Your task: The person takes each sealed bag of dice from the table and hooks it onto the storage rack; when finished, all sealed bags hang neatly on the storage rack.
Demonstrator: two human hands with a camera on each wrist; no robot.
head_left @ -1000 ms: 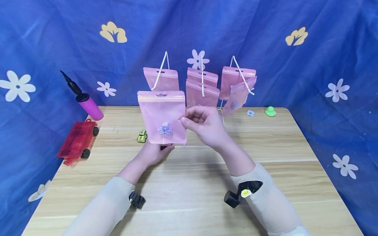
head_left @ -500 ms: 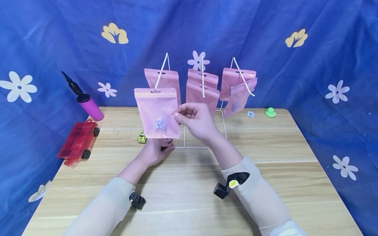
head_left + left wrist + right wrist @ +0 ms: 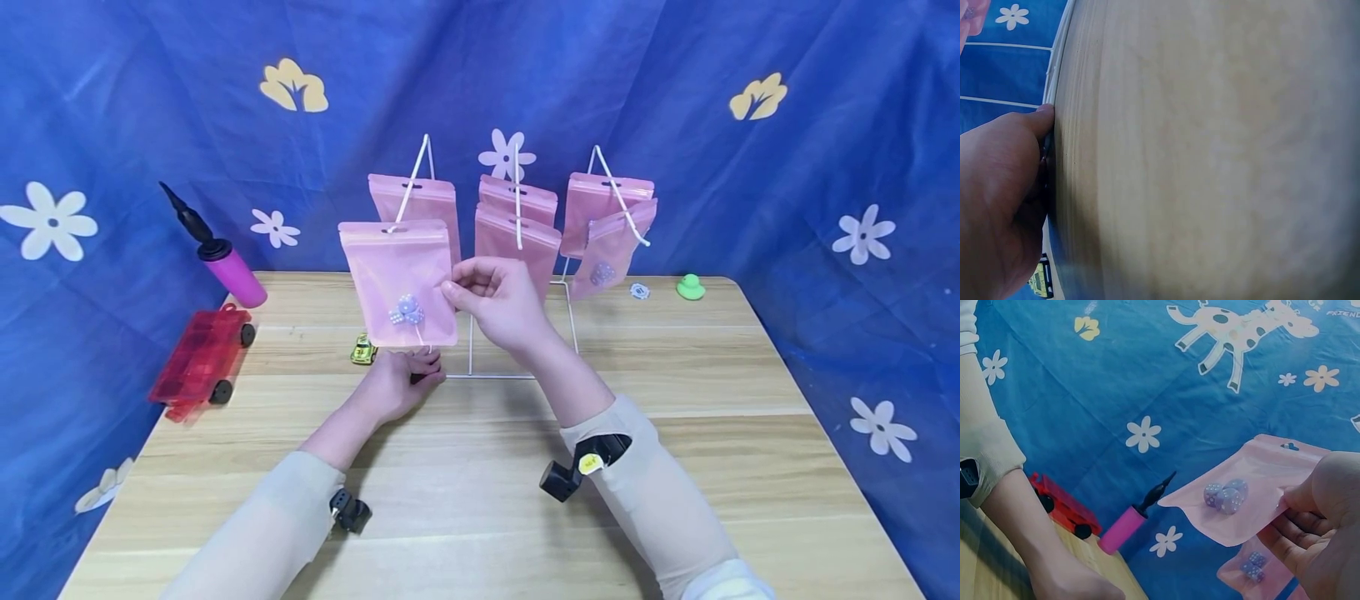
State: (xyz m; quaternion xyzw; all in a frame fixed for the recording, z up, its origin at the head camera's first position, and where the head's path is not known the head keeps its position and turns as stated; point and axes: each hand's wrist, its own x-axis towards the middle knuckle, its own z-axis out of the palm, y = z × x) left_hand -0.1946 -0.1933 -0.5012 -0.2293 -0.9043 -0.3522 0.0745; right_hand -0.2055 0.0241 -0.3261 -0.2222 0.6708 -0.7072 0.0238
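A pink zip bag [image 3: 382, 271] with several lilac dice [image 3: 407, 311] inside hangs upright in front of the white wire rack [image 3: 495, 377]. My right hand [image 3: 504, 304] pinches its right edge between thumb and fingers. The bag's hang hole [image 3: 1289, 447] lies at the tip of the rack's left hook [image 3: 409, 190]; whether the tip passes through it I cannot tell. Down at the table, my left hand [image 3: 390, 387] grips the rack's base at the front left corner, its thumb on the wire in the left wrist view. More pink bags [image 3: 517, 242] hang from the three hooks.
Left of the rack lies a small yellow toy car [image 3: 363, 350]. Farther left are a red toy cart [image 3: 201, 358] and a magenta hand pump [image 3: 236, 277]. A green rubber duck [image 3: 690, 287] and a small round token [image 3: 639, 291] sit at the back right. Blue cloth [image 3: 847, 108] surrounds the table.
My right hand has moved left and slightly up with the bag, bringing its hang hole to the left hook's tip. My left hand stays on the rack's base.
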